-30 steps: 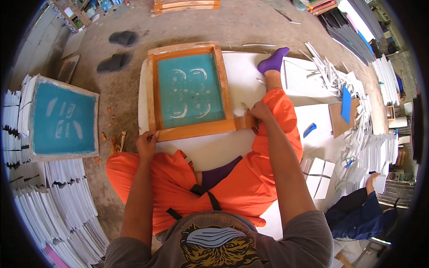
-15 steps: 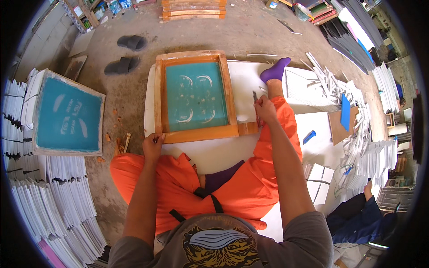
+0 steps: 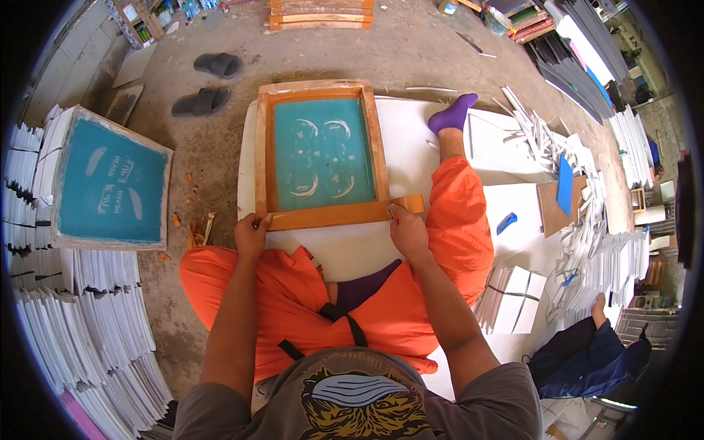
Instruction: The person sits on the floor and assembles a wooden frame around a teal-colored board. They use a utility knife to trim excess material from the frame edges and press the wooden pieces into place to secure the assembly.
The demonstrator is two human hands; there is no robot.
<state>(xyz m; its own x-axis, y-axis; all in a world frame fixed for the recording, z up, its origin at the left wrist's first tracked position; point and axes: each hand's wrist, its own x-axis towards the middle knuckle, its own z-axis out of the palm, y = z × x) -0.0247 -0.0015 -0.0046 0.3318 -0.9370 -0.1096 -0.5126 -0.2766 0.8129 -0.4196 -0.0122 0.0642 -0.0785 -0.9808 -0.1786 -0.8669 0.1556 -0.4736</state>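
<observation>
A wooden screen-printing frame [image 3: 377, 150] with teal mesh [image 3: 320, 158] and pale curved marks lies flat before me. Brown tape [image 3: 330, 215] runs along its near side, and a loose end sticks out past the right corner. At the near left corner, my left hand [image 3: 251, 235] is closed, fingertips pinching the tape's left end. My right hand [image 3: 409, 233] is closed at the near right corner, against the tape. In it is a red-handled tool [image 3: 393, 213], mostly hidden by the fingers; its blade does not show.
A second teal screen [image 3: 110, 187] rests at the left on stacked white sheets [image 3: 88, 323]. To the right lie a blue cutter [image 3: 507, 223], a strapped bundle [image 3: 517, 301], a blue panel [image 3: 567, 185] and white offcuts [image 3: 532, 136]. Another person's dark-clothed leg [image 3: 587, 359] is at lower right.
My right hand has come down and left from beside my shin to the frame's near right corner, with the red-handled tool. The left hand keeps its pinch at the left corner.
</observation>
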